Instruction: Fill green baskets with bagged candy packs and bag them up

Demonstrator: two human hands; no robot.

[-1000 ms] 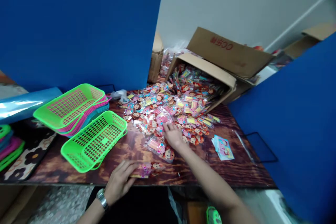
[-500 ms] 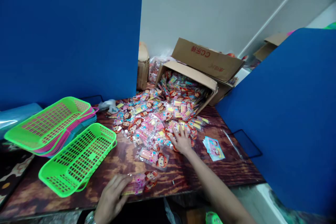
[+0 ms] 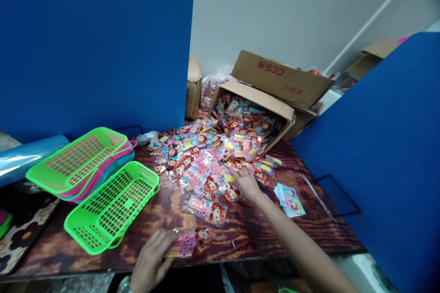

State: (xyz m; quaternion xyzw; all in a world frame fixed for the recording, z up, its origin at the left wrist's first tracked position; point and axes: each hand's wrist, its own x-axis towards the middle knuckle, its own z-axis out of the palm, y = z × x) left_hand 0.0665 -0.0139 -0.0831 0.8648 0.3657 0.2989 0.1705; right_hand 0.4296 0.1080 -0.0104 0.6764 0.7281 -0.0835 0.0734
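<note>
My left hand (image 3: pixel 155 256) is closed around one end of a small stack of clear plastic packets (image 3: pixel 188 243) at the table's front edge; their printed red-haired cartoon heads point right. My right hand (image 3: pixel 246 183) lies on the front right of a large heap of similar packets (image 3: pixel 202 165), fingers stretched out and touching them. Beside its fingertips shows a packet with a yellow piece (image 3: pixel 229 178). Another packet (image 3: pixel 206 208) lies flat between the heap and my left hand.
Behind the heap, a tipped cardboard box (image 3: pixel 256 94) spills packets. Left stand a green basket (image 3: pixel 113 210) and a stack of baskets (image 3: pixel 80 160). Printed cards (image 3: pixel 290 199) lie right. Blue partitions (image 3: pixel 96 46) flank the wooden table (image 3: pixel 254 233).
The view has swung slightly left. My right hand's fingers are less spread, and packets beside them have shifted. My left hand keeps its hold on the stack.
</note>
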